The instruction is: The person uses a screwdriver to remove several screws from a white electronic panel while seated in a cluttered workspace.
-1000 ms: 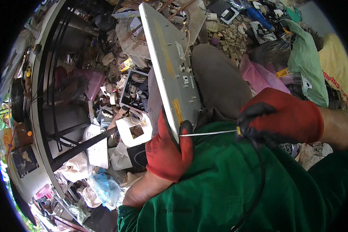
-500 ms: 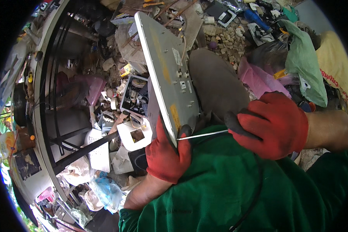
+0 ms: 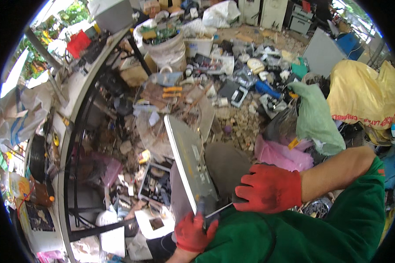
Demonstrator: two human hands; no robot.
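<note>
A flat screen panel point(image 3: 189, 160), grey metal on its back with a pale edge, leans tilted across my lap. My left hand point(image 3: 192, 233), in a red glove with dark fingertips, is closed on the panel's near lower corner. In my right hand point(image 3: 270, 188), also red-gloved, a screwdriver point(image 3: 219, 210) is gripped; its thin metal shaft points left to that corner, beside the left fingers. The handle is hidden inside the fist. Whether the tip touches the panel's edge, I cannot tell.
A long bench point(image 3: 84, 103) with a dark frame runs along the left. A grey tray of parts point(image 3: 159, 183) and a white plastic frame point(image 3: 156, 224) lie left of the panel. Green point(image 3: 318, 120) and yellow point(image 3: 360, 94) sacks stand right. Ahead are yellow-handled tools point(image 3: 172, 89) and a filled bucket point(image 3: 169, 55).
The view has lifted, bringing the ground farther off into sight; panel and hands appear lower. Both hands keep their grips, and the screwdriver still points at the panel's near corner.
</note>
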